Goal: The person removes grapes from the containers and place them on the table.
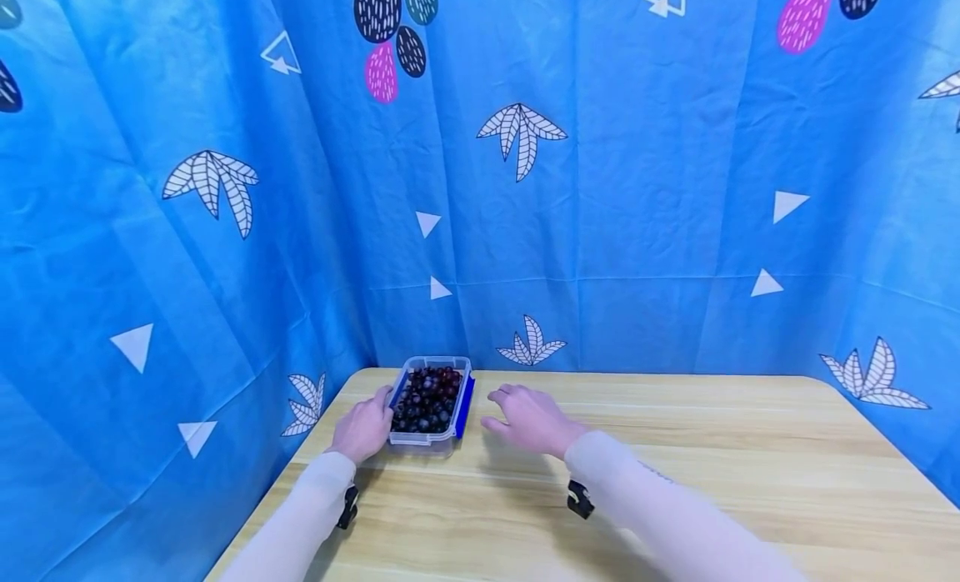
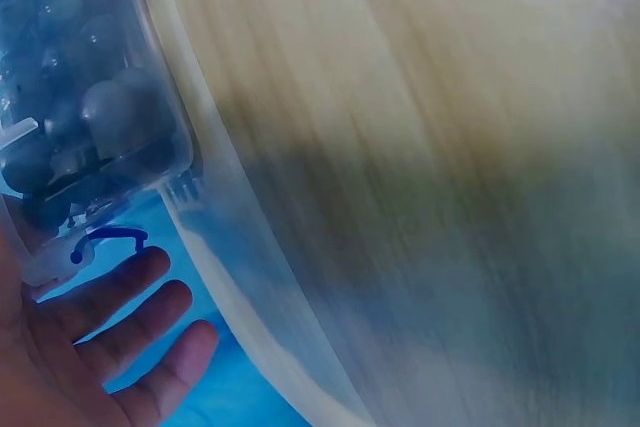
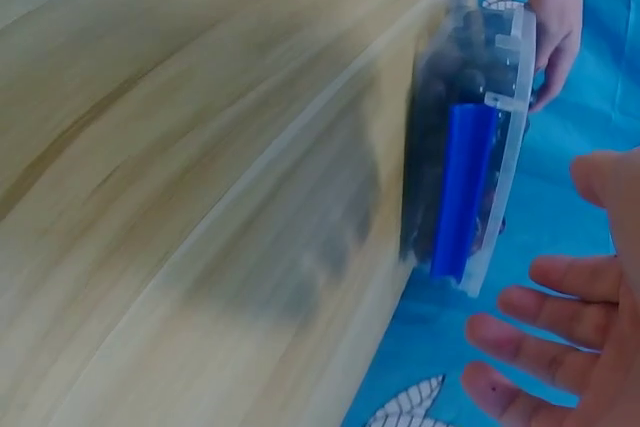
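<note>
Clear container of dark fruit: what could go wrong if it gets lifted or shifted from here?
Tilt: the left hand is at one side of the clear container, but the right hand is clear of the other, so a lift now might tip the dark fruit sideways.

Edge: the container sits near the far left corner of the table; a push away could send it over.

Snag: the blue clasp facing the right hand might catch its fingers.

Grapes (image 1: 429, 405) in container (image 1: 420, 439) on table (image 1: 750, 440)
</note>
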`<control>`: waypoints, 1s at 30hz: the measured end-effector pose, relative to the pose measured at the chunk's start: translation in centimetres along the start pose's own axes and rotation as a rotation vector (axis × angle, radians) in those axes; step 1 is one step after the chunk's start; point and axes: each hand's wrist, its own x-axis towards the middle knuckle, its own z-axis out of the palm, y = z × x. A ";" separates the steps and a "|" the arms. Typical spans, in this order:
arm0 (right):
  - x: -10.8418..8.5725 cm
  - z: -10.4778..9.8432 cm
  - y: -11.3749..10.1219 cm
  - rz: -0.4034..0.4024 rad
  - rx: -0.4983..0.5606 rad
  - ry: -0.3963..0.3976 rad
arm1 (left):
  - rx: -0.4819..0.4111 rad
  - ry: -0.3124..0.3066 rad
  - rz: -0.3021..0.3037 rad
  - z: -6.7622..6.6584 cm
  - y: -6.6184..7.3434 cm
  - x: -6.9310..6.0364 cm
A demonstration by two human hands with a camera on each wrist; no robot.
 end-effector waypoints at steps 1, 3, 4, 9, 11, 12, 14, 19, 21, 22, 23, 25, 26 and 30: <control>0.4 0.2 -0.3 0.006 0.008 0.003 | 0.000 0.001 0.003 0.0 0.0 -0.1; 1.2 0.4 -0.8 0.026 0.030 0.009 | -0.005 0.002 -0.001 0.0 0.0 -0.2; 1.6 0.6 -1.0 0.040 0.044 0.010 | -0.007 0.004 -0.004 0.0 0.0 -0.3; 3.4 1.5 -1.6 0.134 0.126 0.007 | -0.016 0.023 -0.008 0.1 0.2 -0.5; 4.0 1.9 -1.7 0.165 0.149 0.007 | -0.008 0.028 -0.005 0.1 0.3 -0.6; 4.3 2.1 -1.8 0.176 0.152 0.004 | -0.005 0.030 -0.007 0.1 0.3 -0.6; 4.8 2.4 -1.9 0.190 0.149 -0.006 | 0.001 0.033 -0.009 0.2 0.3 -0.5; 5.9 3.4 -2.6 0.190 0.105 -0.061 | 0.011 0.038 -0.012 0.2 0.3 -0.6; 6.1 3.7 -3.0 0.194 0.096 -0.080 | 0.014 0.037 -0.006 0.2 0.3 -0.7; 6.2 3.9 -3.2 0.200 0.093 -0.085 | 0.017 0.036 -0.002 0.2 0.3 -0.7; 6.3 4.0 -3.4 0.207 0.088 -0.091 | 0.020 0.037 0.004 0.2 0.3 -0.7; 6.5 4.3 -3.7 0.220 0.071 -0.098 | 0.024 0.040 0.013 0.3 0.4 -0.6; 6.6 4.4 -3.8 0.224 0.061 -0.100 | 0.024 0.042 0.017 0.3 0.4 -0.6; 6.9 4.6 -4.2 0.220 0.001 -0.104 | 0.039 0.052 0.028 0.2 0.3 -0.6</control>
